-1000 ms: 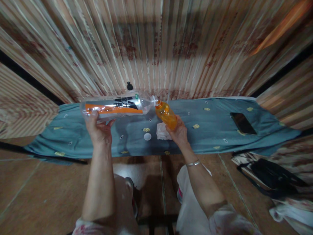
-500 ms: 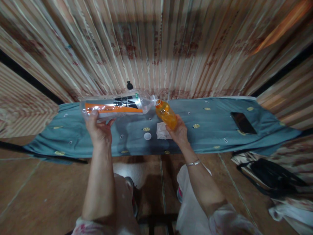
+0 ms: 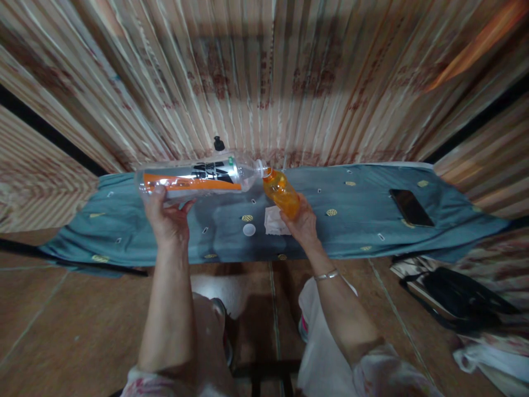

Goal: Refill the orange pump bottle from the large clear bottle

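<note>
My left hand (image 3: 167, 220) grips a large clear plastic bottle (image 3: 194, 177) with an orange and black label, held on its side with its open neck pointing right. My right hand (image 3: 303, 223) holds a small bottle of orange liquid (image 3: 283, 194), tilted so that its mouth meets the big bottle's neck. Both bottles hover over a narrow table under a teal patterned cloth (image 3: 355, 220). On the cloth below them lie a white cap (image 3: 249, 230) and a folded white tissue (image 3: 273, 221).
A black phone (image 3: 410, 208) lies on the cloth at the right. A small black cap (image 3: 219, 144) stands at the table's far edge, against striped curtains. A black bag (image 3: 458, 300) rests on the floor at the right. Brown tiles lie underfoot.
</note>
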A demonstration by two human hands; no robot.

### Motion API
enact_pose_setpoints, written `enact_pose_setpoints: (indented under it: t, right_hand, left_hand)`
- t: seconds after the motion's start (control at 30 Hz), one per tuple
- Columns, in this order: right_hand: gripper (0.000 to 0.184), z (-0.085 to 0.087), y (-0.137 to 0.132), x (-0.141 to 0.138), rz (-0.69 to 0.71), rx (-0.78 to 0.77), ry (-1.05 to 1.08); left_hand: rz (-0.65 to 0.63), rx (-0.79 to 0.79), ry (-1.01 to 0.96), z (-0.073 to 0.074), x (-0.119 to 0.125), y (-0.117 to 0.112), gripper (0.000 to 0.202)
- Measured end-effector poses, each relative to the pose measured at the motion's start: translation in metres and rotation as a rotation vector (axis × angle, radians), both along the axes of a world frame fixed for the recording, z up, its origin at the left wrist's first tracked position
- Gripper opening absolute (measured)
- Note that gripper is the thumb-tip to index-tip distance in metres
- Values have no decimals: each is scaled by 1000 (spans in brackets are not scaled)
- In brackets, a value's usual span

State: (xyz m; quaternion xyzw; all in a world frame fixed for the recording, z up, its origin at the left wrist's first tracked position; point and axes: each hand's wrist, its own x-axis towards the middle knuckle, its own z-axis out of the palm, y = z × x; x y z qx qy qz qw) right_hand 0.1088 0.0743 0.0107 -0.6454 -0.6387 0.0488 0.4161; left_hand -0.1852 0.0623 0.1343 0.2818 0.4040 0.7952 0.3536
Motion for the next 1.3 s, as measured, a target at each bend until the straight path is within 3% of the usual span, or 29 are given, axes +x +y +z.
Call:
enact_pose_setpoints:
  t: [1.3]
  right_hand:
    - [67,4,-2,2,21,-39,36]
  left_hand:
    - [-2,0,23,-3,-2,1,49]
